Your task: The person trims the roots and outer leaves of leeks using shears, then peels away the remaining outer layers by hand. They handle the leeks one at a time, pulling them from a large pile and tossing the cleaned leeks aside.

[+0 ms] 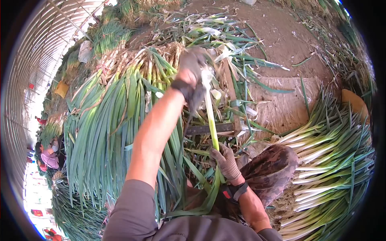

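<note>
Centrally, a single long onion stalk (211,114) stands slantwise between two gloved hands, its white end uppermost and its green part below. The right hand (226,162) is closed around the green part; the left hand (190,66) is blurred beside the white end, and whether its fingers grip or are spread cannot be told. Sound handling, it is judged, keeps the lower grasp firm yet not crushing, holds the shaft straight, and confines the upper hand's work to the white end, with light strokes directed away from the body so that the stem does not snap.

Counted: one stalk held; two hands; two wristbands, one at the left wrist (183,89) and one at the right (239,191); one leafy heap (120,112) to the left; one row of pale-stemmed onions (321,176) to the right. Individual onions in heap and row overlap too closely to number.
</note>
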The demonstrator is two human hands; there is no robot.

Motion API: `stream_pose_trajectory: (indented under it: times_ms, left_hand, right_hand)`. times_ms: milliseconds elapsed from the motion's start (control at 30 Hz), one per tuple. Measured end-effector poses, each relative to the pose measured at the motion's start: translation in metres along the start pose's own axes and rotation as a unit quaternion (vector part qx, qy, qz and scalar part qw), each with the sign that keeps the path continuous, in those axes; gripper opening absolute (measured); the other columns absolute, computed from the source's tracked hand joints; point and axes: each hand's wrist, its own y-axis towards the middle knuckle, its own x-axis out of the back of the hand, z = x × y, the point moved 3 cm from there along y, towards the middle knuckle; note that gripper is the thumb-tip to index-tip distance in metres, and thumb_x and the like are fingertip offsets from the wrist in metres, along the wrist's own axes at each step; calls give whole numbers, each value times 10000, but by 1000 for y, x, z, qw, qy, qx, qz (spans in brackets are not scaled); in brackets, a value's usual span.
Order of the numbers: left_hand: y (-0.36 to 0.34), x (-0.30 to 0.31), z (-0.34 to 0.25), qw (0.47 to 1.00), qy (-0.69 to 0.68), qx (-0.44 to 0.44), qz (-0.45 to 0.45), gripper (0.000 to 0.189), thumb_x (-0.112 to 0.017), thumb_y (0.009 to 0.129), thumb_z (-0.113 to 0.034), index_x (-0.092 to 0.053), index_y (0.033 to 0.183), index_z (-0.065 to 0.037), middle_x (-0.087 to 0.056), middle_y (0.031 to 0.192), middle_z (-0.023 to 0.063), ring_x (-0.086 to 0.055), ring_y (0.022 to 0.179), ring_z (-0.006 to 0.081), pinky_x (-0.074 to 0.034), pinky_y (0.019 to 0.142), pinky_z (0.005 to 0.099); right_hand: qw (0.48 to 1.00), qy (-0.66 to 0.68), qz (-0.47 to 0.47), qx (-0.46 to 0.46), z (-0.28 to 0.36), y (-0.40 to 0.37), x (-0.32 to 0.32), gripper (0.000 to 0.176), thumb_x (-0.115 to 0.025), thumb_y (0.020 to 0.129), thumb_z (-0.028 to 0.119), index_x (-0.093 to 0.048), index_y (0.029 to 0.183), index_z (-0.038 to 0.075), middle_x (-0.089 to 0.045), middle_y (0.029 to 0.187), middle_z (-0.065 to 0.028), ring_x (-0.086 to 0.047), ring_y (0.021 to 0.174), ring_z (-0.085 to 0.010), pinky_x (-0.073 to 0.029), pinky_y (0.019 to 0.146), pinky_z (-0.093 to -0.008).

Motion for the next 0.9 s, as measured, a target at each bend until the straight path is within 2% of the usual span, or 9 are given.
stream_pose_trajectory:
  times_ms: [67,167,300,367,400,467,600,700,900]
  left_hand:
    - [53,36,43,962,271,-7,-16,175,-634,930,-237,-672,1035,-102,-713,935,30,-688,987,194,-545,801,298]
    - [118,125,79,686,717,-96,84,275,-560,968,-222,-641,1212,-125,-693,955,-69,-647,985,146,-464,949,227]
    - [103,216,19,967,184,175,35,224,-600,939,-179,-728,1104,-98,-730,980,61,-691,911,157,-526,803,342]
    - [67,179,11,956,256,95,111,239,-648,929,-213,-726,1069,-35,-737,922,147,-719,835,249,-554,748,387]
    - [40,144,59,877,338,-93,328,345,-703,892,-308,-708,1067,-10,-725,981,201,-705,891,317,-554,812,403]
    - [-57,96,-9,759,372,87,527,740,-801,759,-481,-582,1224,52,-650,1200,248,-640,1088,396,-496,989,435]
    - [-151,51,-63,885,185,34,425,482,-760,796,-360,-683,1094,11,-665,1145,210,-644,1084,352,-514,950,424]
    - [-195,22,-87,953,49,-44,295,221,-687,844,-219,-670,752,-19,-666,902,173,-664,861,343,-539,860,431]
    - [-211,-5,-159,805,-493,172,282,269,-700,917,-250,-644,1082,-45,-673,993,49,-648,943,192,-527,901,328]
  right_hand:
    - [1000,20,-9,-5,-1,-7,-1,290,-582,1026,149,-566,1265,-14,-531,783,38,-495,631,-45,-402,536,-204]
    - [998,35,-51,-2,9,-14,4,263,-587,1021,172,-566,1217,-3,-516,757,37,-488,587,-49,-400,506,-213]
    - [980,47,-189,40,9,-4,36,210,-585,1019,240,-560,1116,55,-530,722,8,-509,524,-93,-420,442,-244]
    - [974,2,-204,98,14,2,45,251,-601,1021,282,-564,1129,58,-523,735,25,-516,571,-79,-433,495,-236]
    - [971,1,-206,118,18,6,46,266,-604,1023,300,-569,1132,61,-526,743,29,-520,594,-72,-437,517,-231]
    - [963,-84,-173,191,19,12,57,306,-600,1025,338,-590,1122,47,-546,778,28,-523,653,-69,-434,562,-228]
    - [966,-53,-192,164,52,12,65,294,-615,1017,265,-647,1136,-3,-619,885,11,-519,808,-64,-442,720,-243]
    - [961,-90,-185,185,76,11,59,329,-640,1003,249,-653,1184,-26,-665,961,-12,-558,864,-74,-456,765,-235]
    - [932,-296,-104,182,115,9,29,386,-683,968,282,-665,1233,2,-707,1033,-98,-643,975,-166,-519,872,-319]
